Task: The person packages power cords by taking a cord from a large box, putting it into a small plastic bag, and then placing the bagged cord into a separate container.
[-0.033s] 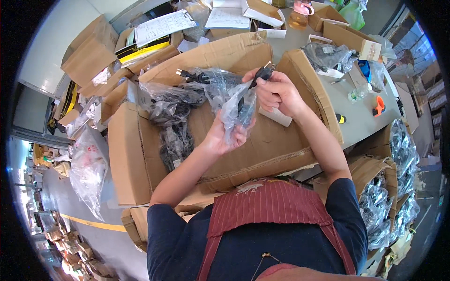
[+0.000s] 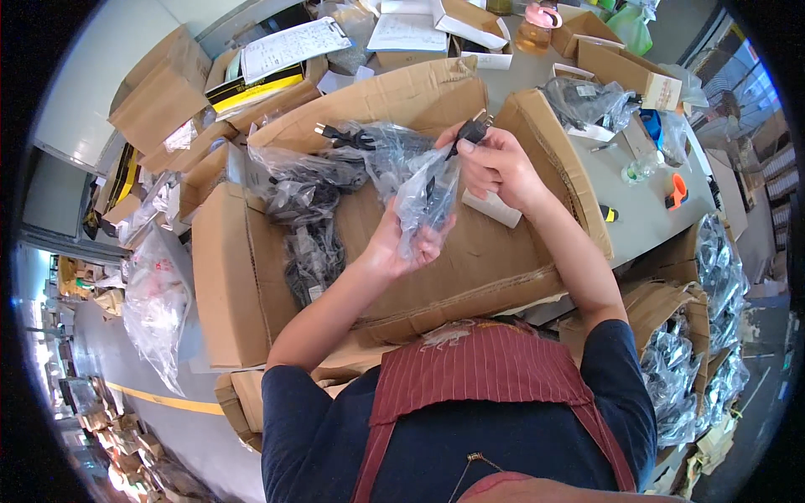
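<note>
Over the open cardboard box (image 2: 419, 314), both my hands hold a power cord that is partly inside a clear plastic bag (image 2: 412, 201). My right hand (image 2: 501, 168) pinches the black plug (image 2: 472, 134), whose metal prongs point up and away. Lower down and to the left, my left hand (image 2: 402, 243) is closed round the bag with the rest of the cord. Several more bagged black cords (image 2: 314, 197) lie in the left part of the box. Another plug (image 2: 340, 136) sticks out near the far wall of the box.
Right of the box, the grey table holds an orange ring-shaped tool (image 2: 677, 192), a small clear bottle (image 2: 641, 168) and more bagged cords (image 2: 591, 101). A clipboard (image 2: 293, 46) and a drink bottle (image 2: 537, 29) are at the back. Boxes of bagged cords (image 2: 671, 360) stand at right.
</note>
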Demonstrator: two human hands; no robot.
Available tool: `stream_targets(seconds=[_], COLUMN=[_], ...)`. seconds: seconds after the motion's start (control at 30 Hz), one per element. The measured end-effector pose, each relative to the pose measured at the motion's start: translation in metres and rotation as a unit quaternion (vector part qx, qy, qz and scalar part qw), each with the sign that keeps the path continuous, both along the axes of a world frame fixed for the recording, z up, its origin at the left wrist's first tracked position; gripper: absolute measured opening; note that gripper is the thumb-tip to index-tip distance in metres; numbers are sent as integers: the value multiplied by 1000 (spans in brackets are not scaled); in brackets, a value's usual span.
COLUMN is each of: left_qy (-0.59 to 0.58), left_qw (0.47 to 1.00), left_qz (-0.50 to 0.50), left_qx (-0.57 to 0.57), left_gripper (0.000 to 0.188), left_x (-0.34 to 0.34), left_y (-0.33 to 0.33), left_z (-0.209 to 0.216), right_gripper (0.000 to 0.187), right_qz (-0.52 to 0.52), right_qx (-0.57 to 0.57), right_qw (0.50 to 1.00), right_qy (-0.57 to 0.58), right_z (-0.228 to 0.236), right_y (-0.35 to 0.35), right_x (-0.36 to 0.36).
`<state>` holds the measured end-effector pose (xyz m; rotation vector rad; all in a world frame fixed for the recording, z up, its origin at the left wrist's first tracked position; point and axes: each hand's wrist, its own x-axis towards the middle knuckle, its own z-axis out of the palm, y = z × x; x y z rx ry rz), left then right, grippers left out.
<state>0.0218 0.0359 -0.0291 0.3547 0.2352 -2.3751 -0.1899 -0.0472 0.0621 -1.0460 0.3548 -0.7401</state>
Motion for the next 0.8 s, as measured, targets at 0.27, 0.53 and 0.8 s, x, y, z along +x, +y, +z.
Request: stream_targets(seconds=[0.27,0.53,0.8], left_qy=[-196,-713,-534], left_qw=[954,502,664], left_qz=[-45,80,218], left_qx=[-222,-483,-476], left_gripper=[57,48,71], left_x=[-12,44,-6], left_y=[-7,-24,1], left_z=[9,-64,20], right_gripper=[17,39,46], right_qz=[-189,-314,-330], right_qx=[-201,-491,-497], right_qw=[945,738,724], right_qy=[173,339,348], right_z=[-18,-23,-27], right_y=[4,16,14], right_x=[12,25,24])
